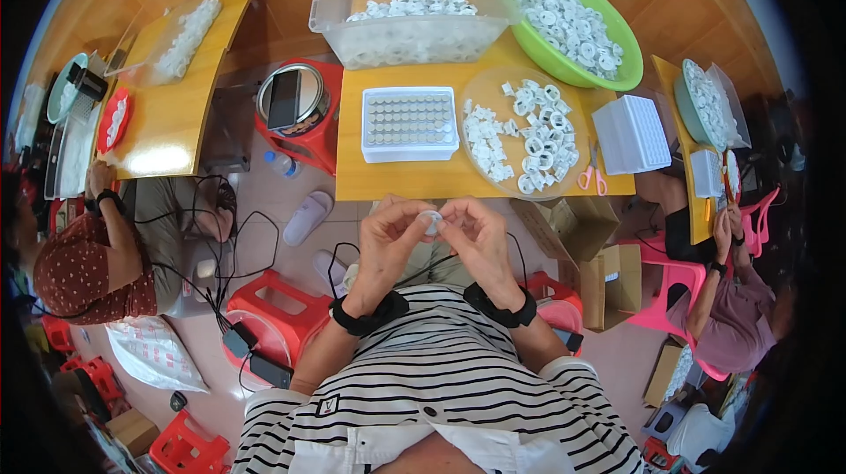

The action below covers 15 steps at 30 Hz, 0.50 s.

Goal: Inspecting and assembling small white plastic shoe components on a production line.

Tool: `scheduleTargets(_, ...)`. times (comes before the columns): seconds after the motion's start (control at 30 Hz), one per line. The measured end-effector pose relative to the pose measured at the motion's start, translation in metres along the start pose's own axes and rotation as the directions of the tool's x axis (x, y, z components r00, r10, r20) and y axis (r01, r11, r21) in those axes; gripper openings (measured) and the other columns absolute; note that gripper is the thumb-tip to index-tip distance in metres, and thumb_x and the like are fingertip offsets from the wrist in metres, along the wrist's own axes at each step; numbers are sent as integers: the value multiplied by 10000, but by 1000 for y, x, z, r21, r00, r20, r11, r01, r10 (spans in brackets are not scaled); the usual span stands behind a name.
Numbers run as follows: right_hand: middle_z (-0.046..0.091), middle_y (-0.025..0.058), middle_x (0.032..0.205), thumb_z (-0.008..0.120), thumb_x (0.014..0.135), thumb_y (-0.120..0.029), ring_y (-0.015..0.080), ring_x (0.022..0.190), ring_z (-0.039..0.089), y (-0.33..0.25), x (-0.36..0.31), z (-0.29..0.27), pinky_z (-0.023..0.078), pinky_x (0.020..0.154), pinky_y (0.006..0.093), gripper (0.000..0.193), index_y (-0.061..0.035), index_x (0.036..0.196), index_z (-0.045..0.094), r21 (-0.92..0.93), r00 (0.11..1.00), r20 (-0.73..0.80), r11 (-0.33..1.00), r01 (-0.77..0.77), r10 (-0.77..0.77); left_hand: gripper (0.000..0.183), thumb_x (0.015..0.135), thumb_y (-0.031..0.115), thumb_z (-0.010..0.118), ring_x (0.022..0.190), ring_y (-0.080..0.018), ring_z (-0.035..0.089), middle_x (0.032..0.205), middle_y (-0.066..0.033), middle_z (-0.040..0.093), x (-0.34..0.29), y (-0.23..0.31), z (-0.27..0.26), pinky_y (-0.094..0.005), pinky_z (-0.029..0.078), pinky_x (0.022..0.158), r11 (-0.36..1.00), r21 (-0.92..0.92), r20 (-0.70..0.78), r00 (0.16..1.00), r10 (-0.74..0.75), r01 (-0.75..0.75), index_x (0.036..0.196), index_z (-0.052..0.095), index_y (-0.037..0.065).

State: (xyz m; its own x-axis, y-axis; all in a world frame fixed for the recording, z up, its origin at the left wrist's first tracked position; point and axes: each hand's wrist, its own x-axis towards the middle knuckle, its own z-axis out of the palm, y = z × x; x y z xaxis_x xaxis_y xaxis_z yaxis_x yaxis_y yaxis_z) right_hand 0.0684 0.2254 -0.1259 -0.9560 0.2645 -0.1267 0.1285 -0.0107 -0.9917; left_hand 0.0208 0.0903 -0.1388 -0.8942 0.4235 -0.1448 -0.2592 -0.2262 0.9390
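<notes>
Just off the front edge of the yellow table (pixel 388 183), my left hand (pixel 391 234) and my right hand (pixel 476 236) meet in front of my body. Between their thumbs and fingertips they pinch a small round white plastic part (pixel 432 222). My fingers cover some of it, so its finer shape is hidden. Ahead of my left hand sits a white tray (pixel 368 150) with rows of small round silvery pieces. Beyond my right hand lies a round translucent plate (pixel 480 93), with small white pieces (pixel 485 141) on its left and white ring-shaped parts (pixel 539 157) on its right.
Pink-handled scissors (pixel 592 178) and stacked white trays (pixel 633 135) stand at the table's right. Behind are a clear bin (pixel 405 47) and a green basin (pixel 630 64), both holding white parts. A phone (pixel 284 99) lies on a tin at left. People work at both side tables.
</notes>
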Motion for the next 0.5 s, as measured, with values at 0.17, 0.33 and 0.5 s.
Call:
scheduleTargets(0.17,573,-5,723,584,796,45,23,640,527,1,3,5,399,532,155,69,10,851,561,176,1000,10,984,-28,27,107,820,-40,591,805,-136,604,913,-38,482,-1,-1,3,-235,530,694,995,67,-33,996,82,-80,919,633,-35)
scheduleTargets(0.33,569,-14,715,590,822,-16,33,612,524,12,4,6,392,482,165,48,-24,850,552,197,999,31,980,32,-38,108,814,-17,608,736,-114,580,868,-38,492,0,-1,3,-211,514,634,986,91,-57,988,143,-137,912,650,-33)
scheduleTargets(0.5,568,-2,707,575,805,47,18,609,521,13,3,9,421,522,159,56,6,833,550,208,1000,-3,978,29,-29,95,811,-24,606,720,-114,575,857,-36,487,0,3,4,-206,508,621,983,141,-68,989,128,-118,891,655,-39)
